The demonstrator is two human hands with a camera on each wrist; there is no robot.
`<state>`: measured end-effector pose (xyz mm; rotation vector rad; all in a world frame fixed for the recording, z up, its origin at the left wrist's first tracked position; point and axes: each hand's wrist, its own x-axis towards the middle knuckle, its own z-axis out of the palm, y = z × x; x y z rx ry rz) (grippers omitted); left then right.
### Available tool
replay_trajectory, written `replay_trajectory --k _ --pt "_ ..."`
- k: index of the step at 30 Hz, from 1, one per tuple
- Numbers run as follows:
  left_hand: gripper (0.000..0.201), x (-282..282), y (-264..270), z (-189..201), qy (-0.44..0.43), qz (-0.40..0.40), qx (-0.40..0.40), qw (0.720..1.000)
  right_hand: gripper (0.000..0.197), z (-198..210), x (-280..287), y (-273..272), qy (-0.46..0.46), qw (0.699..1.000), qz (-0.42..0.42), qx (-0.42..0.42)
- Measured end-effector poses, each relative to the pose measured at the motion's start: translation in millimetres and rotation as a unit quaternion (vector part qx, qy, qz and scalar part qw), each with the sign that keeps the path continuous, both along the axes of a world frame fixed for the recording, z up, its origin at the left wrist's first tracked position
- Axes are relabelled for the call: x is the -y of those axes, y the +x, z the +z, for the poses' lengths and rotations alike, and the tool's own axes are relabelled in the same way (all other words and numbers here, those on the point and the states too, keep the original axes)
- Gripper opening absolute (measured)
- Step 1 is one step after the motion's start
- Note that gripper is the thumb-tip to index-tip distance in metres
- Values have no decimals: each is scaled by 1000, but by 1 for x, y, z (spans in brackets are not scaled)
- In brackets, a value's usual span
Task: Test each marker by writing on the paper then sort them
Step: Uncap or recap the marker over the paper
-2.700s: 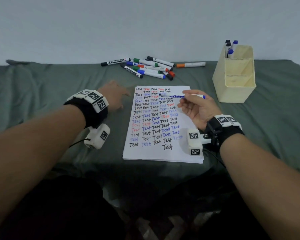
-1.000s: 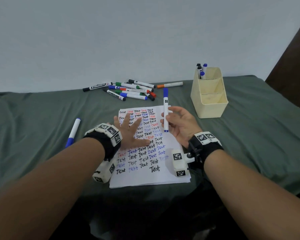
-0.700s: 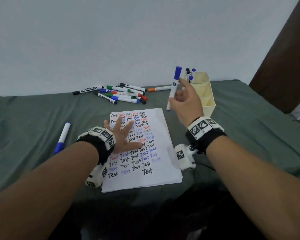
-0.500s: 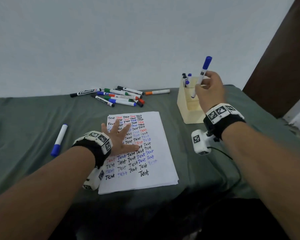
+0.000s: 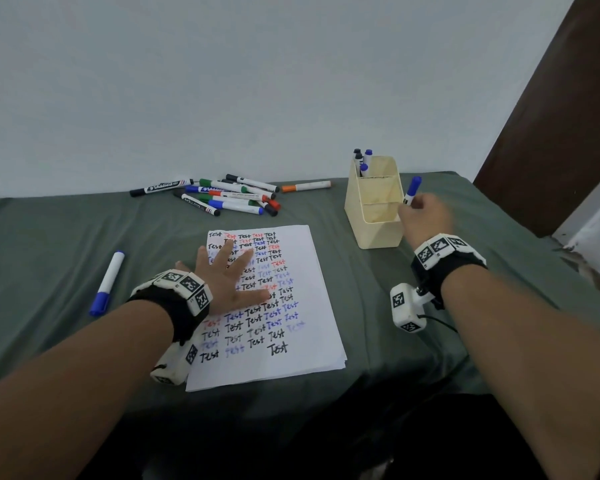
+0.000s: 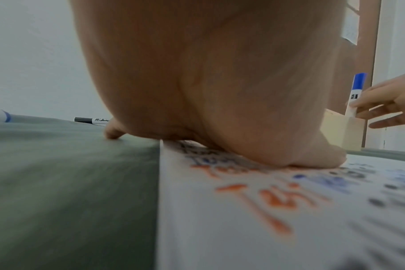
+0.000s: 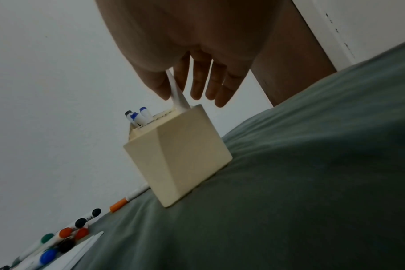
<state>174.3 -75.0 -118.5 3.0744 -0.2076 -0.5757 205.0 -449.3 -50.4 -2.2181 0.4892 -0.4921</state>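
My right hand [image 5: 421, 213] pinches a blue-capped white marker [image 5: 412, 191] between thumb and forefinger, cap up. The marker's lower end dips into the near compartment of the cream holder [image 5: 374, 233]. In the right wrist view the marker's white barrel [image 7: 178, 94] enters the holder [image 7: 180, 157] at its rim, with my other fingers straight beside it. My left hand [image 5: 229, 277] lies flat with spread fingers on the paper [image 5: 298, 344], which is covered in rows of "Test". Its palm [image 6: 208, 82] presses the sheet [image 6: 266, 228].
Several capped markers [image 5: 231, 197] lie in a pile at the back of the green cloth, with an orange one [image 5: 305, 186] to their right. A lone blue marker [image 5: 107, 282] lies at the left. Several markers [image 5: 362, 160] stand in the holder's far compartment. A dark door frame [image 5: 551, 116] stands at the right.
My right hand carried the blue marker from above the paper rightward to the holder and lowered its end inside. My left hand moved onto the paper and stays pressed flat.
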Motion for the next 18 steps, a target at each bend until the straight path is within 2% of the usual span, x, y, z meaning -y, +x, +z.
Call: replay_trajectory --k 3,7,9,12,14,16,18 --pt "107 1 2 0 -12 15 18 1000 45 -1 -5 -6 3 1000 -10 2" --pt "107 2 3 2 -7 24 32 999 92 0 -24 -21 -64 992 -71 83" --pt "108 2 2 2 -1 23 40 999 102 0 -37 -27 -111 982 -71 136" --pt "109 2 2 1 5 24 35 999 101 0 -58 -31 -214 960 13 179" --pt "109 2 3 1 7 23 29 999 89 -1 -72 -28 -274 941 105 171" --pt "110 3 2 2 4 21 28 999 75 -3 -86 -24 -299 922 209 127" --pt "113 4 1 4 -1 19 22 1000 70 -8 -97 -18 -293 905 307 36"
